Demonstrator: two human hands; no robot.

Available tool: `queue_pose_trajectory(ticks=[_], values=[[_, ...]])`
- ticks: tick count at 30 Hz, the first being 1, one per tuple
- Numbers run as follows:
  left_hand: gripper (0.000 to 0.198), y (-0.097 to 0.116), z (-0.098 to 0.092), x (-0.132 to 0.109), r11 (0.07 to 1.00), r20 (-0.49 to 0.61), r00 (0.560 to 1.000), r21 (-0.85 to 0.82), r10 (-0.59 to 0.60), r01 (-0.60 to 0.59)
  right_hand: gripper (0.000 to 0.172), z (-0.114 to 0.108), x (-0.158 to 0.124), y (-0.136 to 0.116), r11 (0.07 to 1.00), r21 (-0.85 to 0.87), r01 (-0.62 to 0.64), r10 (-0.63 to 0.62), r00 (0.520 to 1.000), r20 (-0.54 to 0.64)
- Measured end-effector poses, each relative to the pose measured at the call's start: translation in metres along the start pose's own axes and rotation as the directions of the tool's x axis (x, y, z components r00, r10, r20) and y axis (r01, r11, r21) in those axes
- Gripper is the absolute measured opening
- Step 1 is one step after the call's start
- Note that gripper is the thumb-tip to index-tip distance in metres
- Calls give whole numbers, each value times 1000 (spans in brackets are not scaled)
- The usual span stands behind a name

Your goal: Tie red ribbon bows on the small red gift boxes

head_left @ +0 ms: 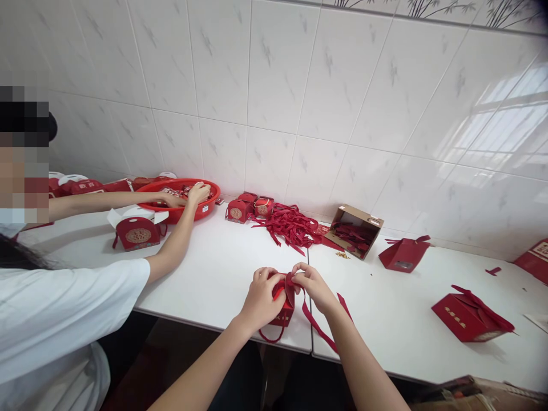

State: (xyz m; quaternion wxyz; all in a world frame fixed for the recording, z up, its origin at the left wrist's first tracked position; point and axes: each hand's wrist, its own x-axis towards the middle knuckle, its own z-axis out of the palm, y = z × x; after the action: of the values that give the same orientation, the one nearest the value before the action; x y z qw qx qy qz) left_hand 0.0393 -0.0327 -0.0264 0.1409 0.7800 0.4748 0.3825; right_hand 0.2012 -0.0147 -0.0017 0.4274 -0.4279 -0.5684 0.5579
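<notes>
Gripping a small red box [285, 311] at the near table [205, 285] edge, the left hand [261, 297] has its fingers wrapped round the box's left side & top, clamped on it. Right hand [314, 285], at 3 o'clock of the box, has thumb & fingertips pinched together on a red ribbon [319, 328] at the box top. The ribbon's tails trail toward 5 o'clock, over the table edge, and a loop hangs below the box.

Risk, as I judge it: the box sits right at the edge over the seam btwn two tabletops. If the left grip loosens it could tip off. The hanging tails could snag on the edge & pull the pinch loose.

Farther out:
- 3 o'clock: flat red box [471, 317] on its side.
- 1 o'clock: folded red box [405, 254], then a cardboard carton [357, 228] w/ red pieces inside.
- 12 o'clock: ribbon pile [291, 225], two small boxes [248, 206] by the wall.
- 10 o'clock: open box w/ white flaps [137, 228], red basin [180, 197] w/ a co-worker's hand [199, 191] in it.

Hard to make out: the box top & whatever knot is there are covered by both hands. Can't tell the basin contents. Items at the far right edge are cut off.
</notes>
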Motion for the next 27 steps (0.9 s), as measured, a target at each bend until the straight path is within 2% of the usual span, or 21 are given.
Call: queue_pose_trajectory(ticks=[6, 14, 19, 24, 27], values=[[18, -1, -1, 5, 999, -65, 998, 44, 3, 0, 10, 4, -1, -1, 997, -82, 1, -1, 1000, -9], [16, -2, -8, 13, 998, -100, 994, 52, 46, -41, 14, 1, -3, 3, 981, -193, 13, -17, 1000, -20], [17, -3, -12, 12, 998, -83, 996, 49, 34, -30, 13, -2, -3, 5, 977, -213, 30, -37, 999, -32], [24, -4, -10, 11, 999, -4, 1000, -19, 26, -26, 14, -4, -3, 3, 972, -230, 52, -65, 997, -47], [21, -3, -7, 11, 999, -10, 1000, -30, 17, -17, 14, -1, -2, 2, 975, -214, 57, -64, 998, -28]])
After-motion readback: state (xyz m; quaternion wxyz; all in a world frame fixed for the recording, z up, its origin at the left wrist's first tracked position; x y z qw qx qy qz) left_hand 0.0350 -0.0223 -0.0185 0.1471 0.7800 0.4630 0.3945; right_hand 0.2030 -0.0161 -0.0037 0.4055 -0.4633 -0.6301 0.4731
